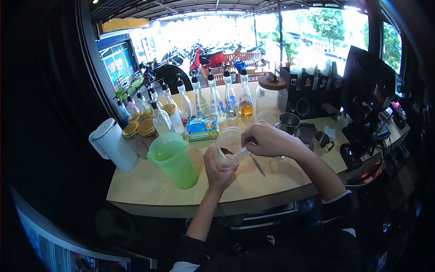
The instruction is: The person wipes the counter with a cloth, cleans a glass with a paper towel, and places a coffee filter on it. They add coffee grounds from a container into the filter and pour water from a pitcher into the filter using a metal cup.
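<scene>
Brown contents show inside the clear, round, wide-mouthed jar, tilted above the pale wooden counter. The person's left hand cups its lower side with curled fingers; the right hand pinches a pale, translucent scoop at the jar's mouth. Nearby stands a translucent green plastic jug, and a slim metal utensil lies close to the jar.

On the surface, the pitcher lies right of the kettle, before the bottles.
</scene>
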The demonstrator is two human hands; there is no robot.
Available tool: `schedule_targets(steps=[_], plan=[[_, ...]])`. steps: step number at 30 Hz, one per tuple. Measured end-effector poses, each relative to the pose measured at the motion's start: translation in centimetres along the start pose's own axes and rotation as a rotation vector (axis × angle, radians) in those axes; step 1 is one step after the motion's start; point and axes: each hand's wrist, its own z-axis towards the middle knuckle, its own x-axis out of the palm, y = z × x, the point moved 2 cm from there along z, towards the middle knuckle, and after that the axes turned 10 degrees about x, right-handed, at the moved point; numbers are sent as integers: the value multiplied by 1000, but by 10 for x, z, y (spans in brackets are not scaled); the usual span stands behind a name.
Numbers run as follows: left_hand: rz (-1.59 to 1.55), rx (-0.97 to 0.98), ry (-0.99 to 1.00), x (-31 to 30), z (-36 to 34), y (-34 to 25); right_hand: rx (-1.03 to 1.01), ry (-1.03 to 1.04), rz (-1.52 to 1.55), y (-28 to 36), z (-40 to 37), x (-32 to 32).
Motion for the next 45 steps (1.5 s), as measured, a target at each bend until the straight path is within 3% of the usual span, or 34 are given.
schedule_targets(steps=[13, 24, 33, 40, 42, 45], plan=[[-36, -33, -29, 0, -2, 8, -41, -35, 82, -25, 8, -7], [29, 9, -24, -2, 0, 1, 234, 92, 530, -54, 10, -14], [69, 44, 21, -3, 1, -1, 236, -7, 516, -61, 4, -28], [-106, -53, 32, 3, -2, 10, 125, -111, 552, -82, 2, -45], [-79, -55, 44, 5, -2, 11, 243, -98, 541, -82, -8, -56], [-114, -105, 5, 13, -2, 12, 237, -104, 578, -93, -15, -63]])
